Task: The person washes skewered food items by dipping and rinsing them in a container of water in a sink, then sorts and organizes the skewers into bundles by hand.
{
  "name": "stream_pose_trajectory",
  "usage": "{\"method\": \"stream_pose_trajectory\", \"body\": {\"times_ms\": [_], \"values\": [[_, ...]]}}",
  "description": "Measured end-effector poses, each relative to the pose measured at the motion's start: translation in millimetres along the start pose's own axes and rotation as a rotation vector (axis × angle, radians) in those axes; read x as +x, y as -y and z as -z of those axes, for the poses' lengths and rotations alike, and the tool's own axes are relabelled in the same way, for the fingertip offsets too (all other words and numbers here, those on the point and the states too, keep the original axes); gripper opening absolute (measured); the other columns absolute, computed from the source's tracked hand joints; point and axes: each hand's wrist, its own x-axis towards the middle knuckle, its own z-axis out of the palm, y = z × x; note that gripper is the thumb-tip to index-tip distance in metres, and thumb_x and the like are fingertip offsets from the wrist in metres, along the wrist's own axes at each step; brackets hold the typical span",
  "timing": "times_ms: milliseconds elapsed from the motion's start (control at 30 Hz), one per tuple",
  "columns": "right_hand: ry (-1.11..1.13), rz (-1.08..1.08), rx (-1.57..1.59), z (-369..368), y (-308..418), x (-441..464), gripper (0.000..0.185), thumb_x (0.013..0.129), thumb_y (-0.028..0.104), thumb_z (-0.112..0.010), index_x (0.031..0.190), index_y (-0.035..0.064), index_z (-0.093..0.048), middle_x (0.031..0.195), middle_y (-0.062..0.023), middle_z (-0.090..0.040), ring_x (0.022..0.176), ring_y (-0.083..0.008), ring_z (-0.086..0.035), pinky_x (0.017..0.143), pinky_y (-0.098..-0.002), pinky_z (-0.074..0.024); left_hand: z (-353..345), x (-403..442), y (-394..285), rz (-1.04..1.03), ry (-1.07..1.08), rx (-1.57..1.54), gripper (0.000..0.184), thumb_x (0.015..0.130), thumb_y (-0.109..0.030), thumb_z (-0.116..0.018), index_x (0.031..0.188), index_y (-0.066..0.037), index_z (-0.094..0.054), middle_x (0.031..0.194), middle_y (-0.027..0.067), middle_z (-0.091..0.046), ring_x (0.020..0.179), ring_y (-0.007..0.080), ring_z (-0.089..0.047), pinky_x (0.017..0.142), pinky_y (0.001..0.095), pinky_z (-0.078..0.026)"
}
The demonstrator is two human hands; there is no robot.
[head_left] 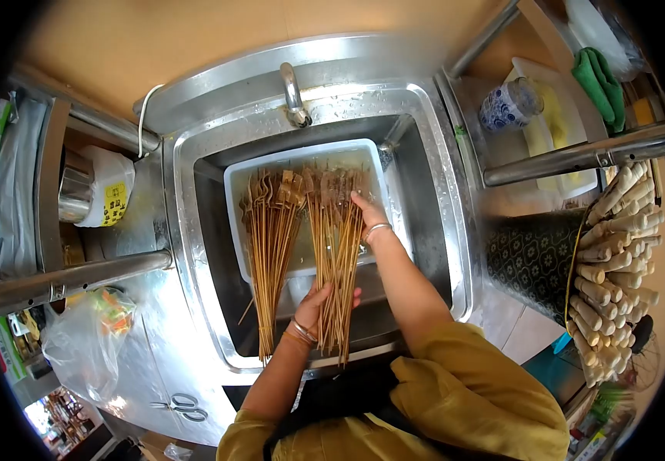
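Observation:
A bundle of food skewers (pixel 334 261) with long brown sticks lies over the front of a white tub (pixel 232 203) in the steel sink. My left hand (pixel 315 309) is wrapped round the sticks near their lower ends. At the upper end, my right hand (pixel 371 212) closes on the right side of the same bundle, by the brown food pieces. A second bundle of skewers (pixel 272 261) leans to the left, its food ends inside the tub and its sticks reaching the sink's front rim. No hand touches it. What the food is, I cannot tell.
A curved faucet (pixel 292 92) stands behind the sink (pixel 186 230). On the left counter are scissors (pixel 182 407) and a plastic bag (pixel 90 338). To the right are a jar (pixel 509 104), a green cloth (pixel 600 86), a metal rail (pixel 578 157) and many light wooden sticks (pixel 613 276).

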Motion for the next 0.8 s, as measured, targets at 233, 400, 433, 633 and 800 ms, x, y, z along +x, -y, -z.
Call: {"method": "stream_pose_trajectory", "body": {"times_ms": [233,400,433,633,800], "values": [[-0.221,1.222,-1.585,-49,-12,-51,0.051,0.067,0.005,-0.067,0.114,0.0037,-0.050,0.103,-0.0149,-0.055,0.110,-0.0341,-0.042,0.093,-0.0406,-0.0368,11,9,6,-0.007,0.011,0.211,0.044,0.089,-0.007,-0.046,0.130,-0.014,-0.031,0.120,0.0170,-0.048,0.101,0.0302,-0.055,0.084,0.0433,-0.050],[-0.161,1.031,-1.868,-25,-8,-1,0.030,0.068,0.002,-0.061,0.098,0.0032,-0.062,0.099,-0.0149,-0.056,0.096,-0.0334,-0.049,0.088,-0.0391,-0.0400,2,1,-1,0.006,0.015,0.052,0.051,0.089,-0.005,-0.046,0.134,-0.018,-0.025,0.122,0.0175,-0.046,0.108,0.0341,-0.051,0.087,0.0470,-0.048],[-0.201,0.992,-1.759,-21,-4,-1,0.029,0.069,0.002,-0.060,0.098,0.0037,-0.062,0.099,-0.0154,-0.055,0.094,-0.0332,-0.050,0.087,-0.0382,-0.0403,2,1,-3,0.008,0.064,0.040,0.053,0.089,-0.004,-0.046,0.134,-0.019,-0.024,0.122,0.0177,-0.047,0.109,0.0346,-0.051,0.088,0.0476,-0.047],[-0.160,1.119,-1.779,-24,-24,-18,0.037,0.076,0.021,-0.059,0.108,0.0016,-0.057,0.115,-0.0133,-0.049,0.110,-0.0301,-0.041,0.094,-0.0412,-0.0328,11,7,5,0.012,0.041,0.137,0.057,0.086,0.000,-0.045,0.135,-0.020,-0.025,0.122,0.0160,-0.047,0.106,0.0317,-0.052,0.087,0.0445,-0.047],[-0.250,0.867,-1.655,-34,-18,-21,0.042,0.078,0.026,-0.058,0.111,-0.0006,-0.054,0.113,-0.0158,-0.052,0.110,-0.0320,-0.043,0.096,-0.0394,-0.0319,20,17,10,-0.003,-0.016,0.355,0.056,0.086,-0.003,-0.049,0.136,-0.018,-0.026,0.117,0.0122,-0.051,0.097,0.0227,-0.056,0.079,0.0365,-0.050]]}}
